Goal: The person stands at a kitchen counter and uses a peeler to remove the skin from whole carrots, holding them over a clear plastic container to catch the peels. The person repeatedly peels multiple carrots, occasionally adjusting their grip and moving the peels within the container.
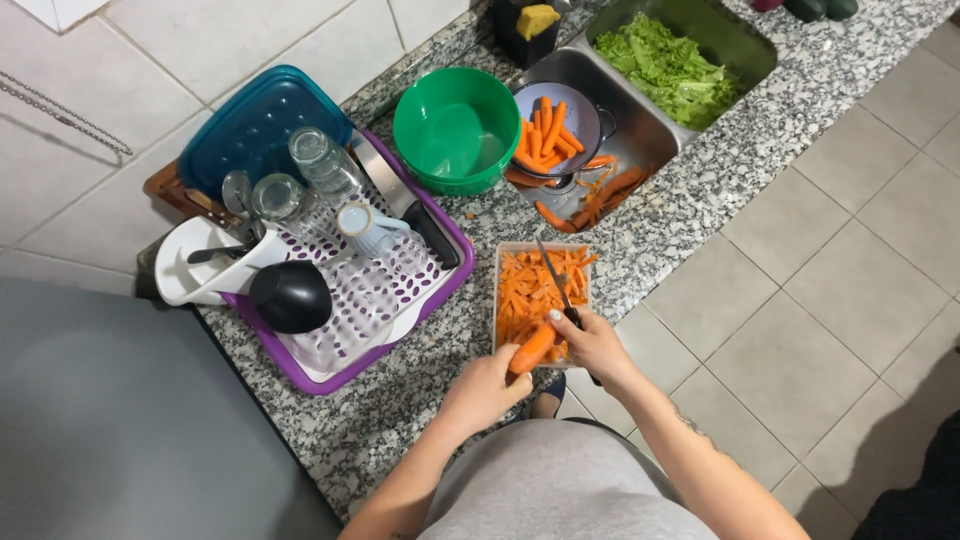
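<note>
The left hand [487,388] curls around the butt of a peeled orange carrot [533,348], which rests at the near edge of a pale rectangular cutting board [500,262] strewn with carrot sticks, on the speckled granite counter [400,410]. The right hand [592,345] is closed on the dark handle of a slim kitchen knife [556,280], its blade lying over the sticks. The carrot looks stiff, light and probably damp, so slippery; the thick end gives the surest hold.

bowl [455,130] left of sink [655,125], lettuce [668,68] inside
</note>
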